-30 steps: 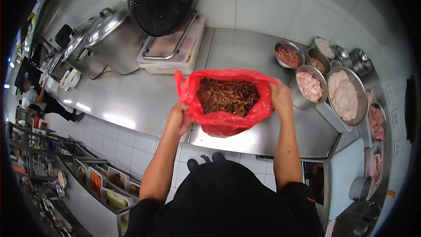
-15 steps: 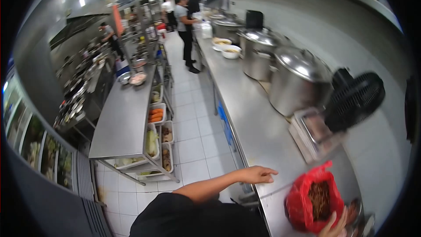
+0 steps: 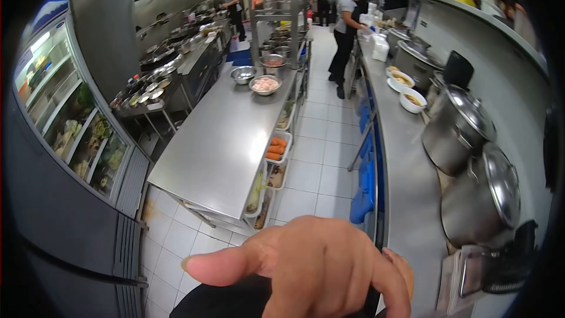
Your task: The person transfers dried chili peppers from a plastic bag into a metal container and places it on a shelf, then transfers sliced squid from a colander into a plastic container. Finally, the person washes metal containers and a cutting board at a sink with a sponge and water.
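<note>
Close to the camera, my right hand (image 3: 318, 265) fills the bottom middle. Its thumb stretches out to the left, and the other fingers bend downward on the right. It holds nothing that I can see. Behind it, at the edge of the steel counter (image 3: 406, 200), part of my left hand (image 3: 404, 271) shows; its fingers are mostly covered. A black sleeve (image 3: 220, 301) lies at the lower left.
Large lidded pots (image 3: 479, 194) and white bowls (image 3: 413, 101) stand along the right counter. A steel table (image 3: 206, 147) carries metal bowls (image 3: 265, 85); bins of carrots (image 3: 275, 149) sit beneath. A co-worker (image 3: 344, 35) stands in the aisle. A glass-door fridge (image 3: 76, 106) is on the left.
The view has swung, shifting the counter right and down. The red bag of brown strips has left the frame. My right hand has risen from beside it toward the camera.
</note>
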### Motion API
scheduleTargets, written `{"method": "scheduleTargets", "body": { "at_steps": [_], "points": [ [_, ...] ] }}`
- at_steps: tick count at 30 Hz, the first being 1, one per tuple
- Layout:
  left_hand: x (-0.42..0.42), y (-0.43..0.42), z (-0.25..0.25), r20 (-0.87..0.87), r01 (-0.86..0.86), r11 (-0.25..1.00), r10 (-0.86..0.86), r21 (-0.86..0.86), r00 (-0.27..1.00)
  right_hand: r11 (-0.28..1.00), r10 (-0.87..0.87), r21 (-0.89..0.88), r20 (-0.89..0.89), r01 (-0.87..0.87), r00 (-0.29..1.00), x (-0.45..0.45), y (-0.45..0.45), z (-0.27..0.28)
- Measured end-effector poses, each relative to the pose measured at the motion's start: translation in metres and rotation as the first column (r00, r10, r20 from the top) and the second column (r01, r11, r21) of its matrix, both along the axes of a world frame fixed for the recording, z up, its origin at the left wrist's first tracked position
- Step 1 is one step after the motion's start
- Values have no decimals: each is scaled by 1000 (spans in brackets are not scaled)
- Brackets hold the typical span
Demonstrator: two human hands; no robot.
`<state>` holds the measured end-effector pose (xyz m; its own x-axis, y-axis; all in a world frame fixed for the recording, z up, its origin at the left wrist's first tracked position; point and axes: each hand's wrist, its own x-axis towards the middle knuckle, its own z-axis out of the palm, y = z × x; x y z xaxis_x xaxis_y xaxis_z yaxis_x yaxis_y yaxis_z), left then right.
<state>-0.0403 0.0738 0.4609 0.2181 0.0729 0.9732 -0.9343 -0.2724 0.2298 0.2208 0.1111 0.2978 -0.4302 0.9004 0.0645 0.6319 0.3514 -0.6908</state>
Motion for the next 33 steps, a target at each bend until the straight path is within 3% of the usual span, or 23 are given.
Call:
{"method": "scheduleTargets", "body": {
  "at_steps": [1,2,5,9,11,14,16,17,18,19,21,24,27,28,29,31,32,33],
  "points": [
    [-13,6,5,17,18,1000,-17,-21,1000,1000,5,25,20,-6,1000,-15,16,-8],
    [-20,7,3,87,1,998,5,-65,996,989,122,99,-95,-112,988,-29,31,-7],
    [-50,31,3,222,-35,996,53,-84,974,996,65,62,-123,-58,990,-67,62,-21],
    [-99,73,5,222,-90,995,77,48,972,986,46,-152,-167,-72,985,-100,104,-28],
    [-116,93,4,253,-136,987,110,89,961,979,81,-170,-164,-109,983,-109,133,-40],
    [-140,109,0,225,-217,973,230,-81,947,986,101,-121,-87,-111,991,-124,175,-39],
    [-155,140,0,169,-199,980,198,-9,966,993,34,-112,-83,-43,996,-144,198,-29],
    [-164,175,1,146,-140,979,118,151,982,991,-36,-132,-102,23,994,-148,208,-30],
    [-168,194,-3,148,-143,969,115,200,982,984,-108,-155,-122,89,987,-153,220,-30],
    [-173,214,-6,151,-146,958,110,249,982,994,-76,-92,-129,64,989,-155,237,-35],
    [-176,238,-17,200,-257,955,225,150,953,999,-8,41,-143,14,990,-156,278,-45],
    [-187,291,-16,197,-331,943,317,43,928,993,56,-87,-205,-75,977,-162,352,-48],
    [-218,358,-21,96,-341,937,347,-72,933,996,92,-2,-89,-93,992,-184,430,-34],
    [-234,381,-31,34,-426,898,432,-115,901,994,105,14,-90,-104,990,-193,458,-32],
    [-245,393,-48,-40,-535,797,548,-281,836,993,119,31,-95,-116,988,-205,488,-31],
    [-273,406,-74,-376,-757,488,665,-435,645,983,176,68,-105,-169,979,-236,539,-20],
    [-289,420,-98,-497,-857,376,701,-352,512,973,221,96,-102,-212,970,-257,563,-9],
    [-296,424,-118,-687,-942,150,651,-299,322,959,268,127,-95,-255,959,-278,588,1]
  ]
}}
